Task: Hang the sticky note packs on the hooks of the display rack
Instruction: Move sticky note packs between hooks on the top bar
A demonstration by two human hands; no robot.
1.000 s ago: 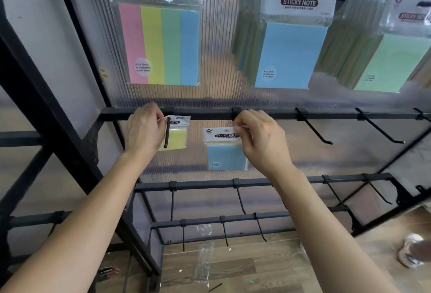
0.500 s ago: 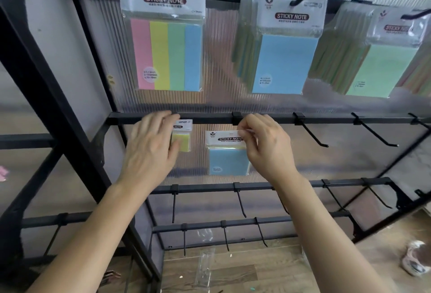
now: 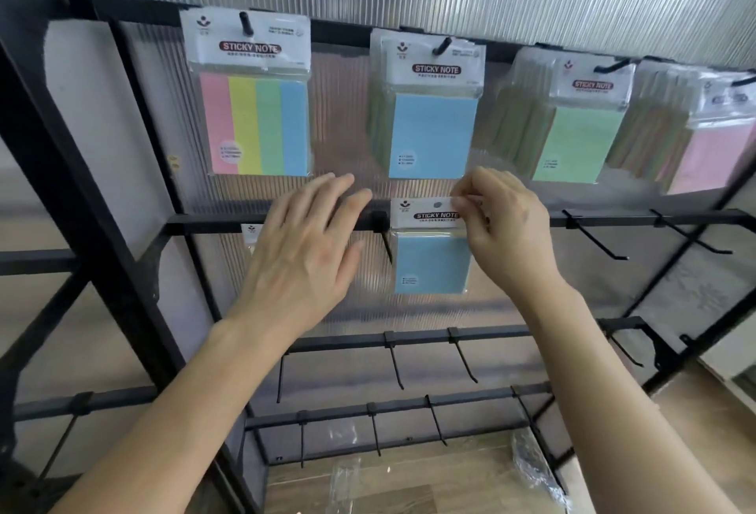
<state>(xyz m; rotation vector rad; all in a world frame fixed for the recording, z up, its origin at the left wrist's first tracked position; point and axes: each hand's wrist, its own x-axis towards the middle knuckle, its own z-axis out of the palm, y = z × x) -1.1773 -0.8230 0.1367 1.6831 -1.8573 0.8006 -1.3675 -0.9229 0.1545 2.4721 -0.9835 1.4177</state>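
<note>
mostly hidden pack (image 3: 250, 229) behind left hand (image 3: 300, 255)

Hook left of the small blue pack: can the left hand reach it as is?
Probably yes: the left hand is open, holds nothing, and its fingertips sit beside the hook with nothing between.

Black display rack (image 3: 638, 219) — 4 top-rail hooks (image 3: 244, 20) carry sticky note packs (image 3: 433, 137).

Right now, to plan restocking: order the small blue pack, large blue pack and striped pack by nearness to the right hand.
1. Small blue pack: pinched by the right hand, second rail.
2. Large blue pack: just above, top rail.
3. Striped pack: far left, top rail.
</note>
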